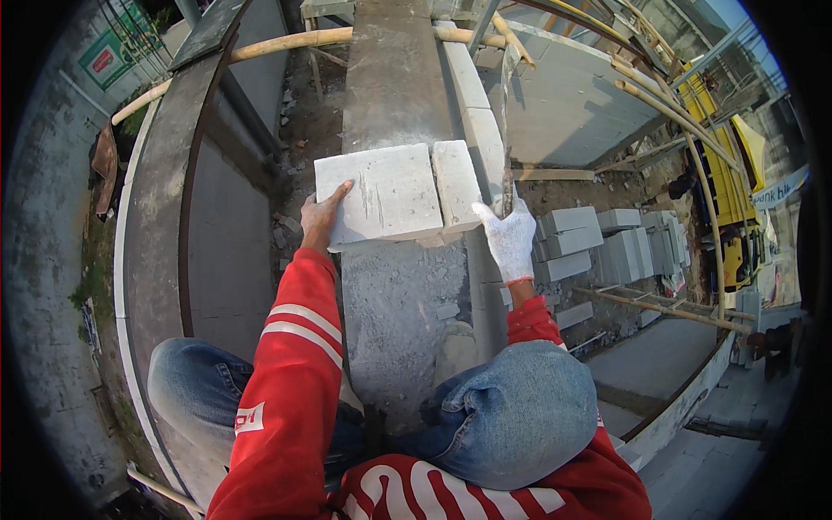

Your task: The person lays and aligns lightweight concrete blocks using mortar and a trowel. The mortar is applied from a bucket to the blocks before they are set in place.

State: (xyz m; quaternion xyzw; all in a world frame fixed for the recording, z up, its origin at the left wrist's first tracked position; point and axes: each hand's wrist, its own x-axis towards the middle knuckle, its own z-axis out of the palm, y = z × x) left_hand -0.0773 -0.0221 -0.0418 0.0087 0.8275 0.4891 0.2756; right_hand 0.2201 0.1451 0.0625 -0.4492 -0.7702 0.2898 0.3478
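Observation:
My bare left hand (320, 218) grips the left end of a large pale lightweight concrete block (381, 195), thumb on top and the other fingers partly hidden at its side. Scratches mark the block's upper face. Right beside it lies a narrower piece of block (456, 184), a thin dark gap between the two. My right hand (509, 241), in a white knit glove, is closed around the lower end of a long, dusty saw-like blade (508, 130). The blade points away from me, right of the narrow piece; its teeth cannot be made out.
I squat over a dusty grey plank (394, 321). A row of white blocks (482, 130) runs along its right side. Stacked blocks (568, 234) stand lower at the right. Bamboo poles (295, 42) cross ahead, and a yellow vehicle (728, 191) is at far right. The ground lies below on both sides.

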